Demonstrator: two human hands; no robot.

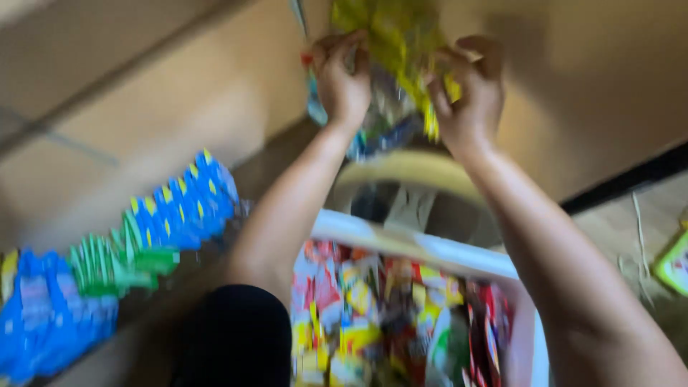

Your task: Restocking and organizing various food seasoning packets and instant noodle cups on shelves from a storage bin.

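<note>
The view is blurred by motion. Behind everything runs a pale tan wall (pixel 143 93), plain and softly shadowed, with a dark strip along its foot at the right. Against it at the left, rows of small sachets (pixel 107 265) stand packed edge to edge in three colour blocks: blue with yellow, then green, then blue again; the single packets are too smeared to count, and what carries them cannot be told.

Both arms reach up and away from the camera. The left hand (pixel 342 79) and the right hand (pixel 469 93) are raised side by side near the top edge, fingers clenched on one bunch of yellow packets (pixel 401 50) held between them against the wall, its lower end trailing bluish and clear wrapping.

Below the hands sits one white basket (pixel 423 247), its rim crossing under the forearms, filled with a jumble of red, yellow and green wrapped packets, too many and too blurred to count. One green-edged packet (pixel 674 265) lies at the right edge.
</note>
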